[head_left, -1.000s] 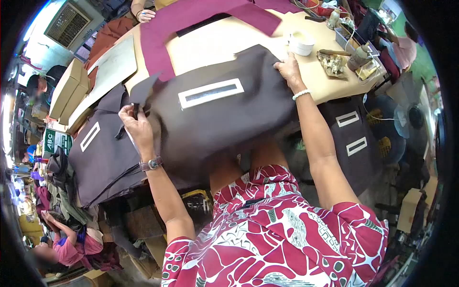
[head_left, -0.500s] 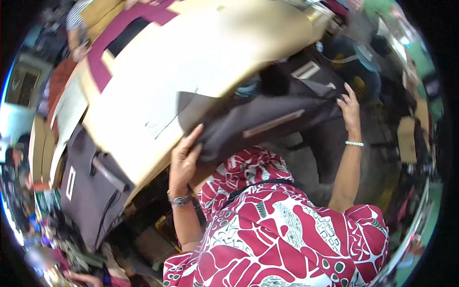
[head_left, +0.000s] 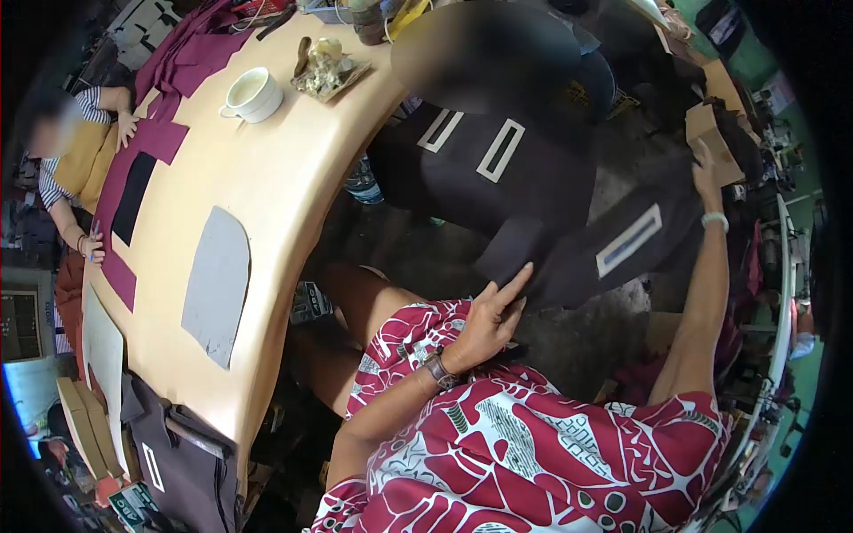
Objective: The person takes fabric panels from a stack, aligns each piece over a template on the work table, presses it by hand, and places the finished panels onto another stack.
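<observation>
A dark cloth panel (head_left: pixel 569 266) with a pale rectangular strip (head_left: pixel 629 241) on it stretches between my two hands, off the table's right side. My left hand (head_left: pixel 493 324) grips its near left end, with the index finger extended along the cloth. At the far right end my right hand (head_left: pixel 708 178) holds the cloth's edge, its fingertips partly hidden. Beyond it hangs or lies another dark cloth piece (head_left: pixel 551 169) bearing two pale rectangular frames; what supports it is hidden.
The table (head_left: pixel 293 178) carries a grey template (head_left: pixel 218 284), a white cup (head_left: pixel 253 95) and a crumpled food wrapper (head_left: pixel 329 71). Across it, another person's hand (head_left: pixel 91 247) rests by maroon cloth (head_left: pixel 120 280). A cardboard box (head_left: pixel 713 142) stands right; dark cloth (head_left: pixel 178 453) hangs at lower left.
My view has turned to the right. Both hands have swung rightward, away from the table edge, carrying the dark cloth panel with them. The grey template now shows fully on the table.
</observation>
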A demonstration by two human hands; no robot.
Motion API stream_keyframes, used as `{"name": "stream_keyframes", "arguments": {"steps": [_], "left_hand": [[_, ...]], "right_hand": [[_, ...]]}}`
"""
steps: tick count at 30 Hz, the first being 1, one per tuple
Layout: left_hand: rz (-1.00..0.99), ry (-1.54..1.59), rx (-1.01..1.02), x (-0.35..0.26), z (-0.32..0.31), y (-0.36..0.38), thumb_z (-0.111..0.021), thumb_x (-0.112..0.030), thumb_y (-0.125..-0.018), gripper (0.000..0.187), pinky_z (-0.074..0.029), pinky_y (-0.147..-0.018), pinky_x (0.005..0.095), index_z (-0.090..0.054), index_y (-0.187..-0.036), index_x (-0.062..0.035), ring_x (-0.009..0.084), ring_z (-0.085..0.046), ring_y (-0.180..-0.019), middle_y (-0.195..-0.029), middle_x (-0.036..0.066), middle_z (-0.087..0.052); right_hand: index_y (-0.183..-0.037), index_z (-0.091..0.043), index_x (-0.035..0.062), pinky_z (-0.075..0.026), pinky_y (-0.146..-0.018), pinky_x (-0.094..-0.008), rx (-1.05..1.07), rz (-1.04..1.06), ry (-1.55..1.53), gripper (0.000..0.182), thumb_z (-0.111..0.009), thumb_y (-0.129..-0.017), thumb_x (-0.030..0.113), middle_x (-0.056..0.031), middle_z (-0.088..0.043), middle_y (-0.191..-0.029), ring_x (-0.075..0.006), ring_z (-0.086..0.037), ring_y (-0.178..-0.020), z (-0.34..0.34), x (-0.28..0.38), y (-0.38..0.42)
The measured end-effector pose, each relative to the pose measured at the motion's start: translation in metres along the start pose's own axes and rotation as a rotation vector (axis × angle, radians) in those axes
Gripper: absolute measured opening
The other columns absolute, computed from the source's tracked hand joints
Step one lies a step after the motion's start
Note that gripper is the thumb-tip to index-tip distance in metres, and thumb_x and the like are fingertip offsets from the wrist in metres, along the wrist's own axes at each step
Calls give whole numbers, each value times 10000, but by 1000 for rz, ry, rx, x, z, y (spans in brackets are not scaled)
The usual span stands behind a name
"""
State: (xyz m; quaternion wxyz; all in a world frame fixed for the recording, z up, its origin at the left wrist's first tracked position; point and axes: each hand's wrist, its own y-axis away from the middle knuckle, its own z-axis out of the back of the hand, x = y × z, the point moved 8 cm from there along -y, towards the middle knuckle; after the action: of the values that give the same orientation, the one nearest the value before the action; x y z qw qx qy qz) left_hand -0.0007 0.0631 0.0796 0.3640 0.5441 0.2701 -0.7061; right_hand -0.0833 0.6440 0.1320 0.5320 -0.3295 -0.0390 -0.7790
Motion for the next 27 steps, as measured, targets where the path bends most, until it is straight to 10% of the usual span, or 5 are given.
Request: {"name": "stream_keyframes", "arguments": {"steps": [3, 7, 17, 24, 27], "left_hand": [[-268, -50, -273, 1, 4, 0, -592, -41, -834, 605, -445, -713, 341, -355, -1385, -116, 267, -559, -782, -874, 171, -576], [117, -49, -175, 48, -5, -3, -606, -48, -816, 712, -441, -686, 422, -244, -1426, -104, 345, -549, -732, -876, 250, -569], [210, -174, -184, 93, -16, -6, -637, -109, -803, 880, -456, -622, 435, -38, -1446, -76, 360, -589, -673, -745, 239, -575], [241, -232, -216, 72, 42, -7, -643, -178, -808, 953, -473, -573, 413, 73, -1419, -27, 346, -617, -587, -613, 208, -591], [221, -211, -286, 49, 85, 7, -635, -164, -813, 922, -510, -611, 374, 40, -1431, -49, 322, -653, -738, -963, 270, -598]], "right_hand": [[-1277, -460, 85, -425, -896, -399, -49, 61, 287, 493, -509, -788, 59, -150, -564, -1202, -339, -549, -1067, -48, 81, -16], [-1329, -415, 181, -438, -849, -441, -70, -40, 371, 552, -572, -801, 153, -107, -643, -1066, -313, -589, -1006, -122, 108, -40], [-1380, -322, 167, -286, -969, -546, 19, -138, 525, 612, -571, -821, 148, -115, -602, -1138, -312, -504, -1119, -225, 128, -42], [-1355, -340, 22, -327, -949, -460, -111, 597, 52, 612, -600, -825, 188, -191, -492, -1207, -359, -436, -1143, -270, 338, 36], [-1342, -351, -3, -352, -969, -426, -54, 784, -235, 638, -635, -803, 186, -209, -489, -1225, -359, -455, -1133, -259, 470, 83]]}}
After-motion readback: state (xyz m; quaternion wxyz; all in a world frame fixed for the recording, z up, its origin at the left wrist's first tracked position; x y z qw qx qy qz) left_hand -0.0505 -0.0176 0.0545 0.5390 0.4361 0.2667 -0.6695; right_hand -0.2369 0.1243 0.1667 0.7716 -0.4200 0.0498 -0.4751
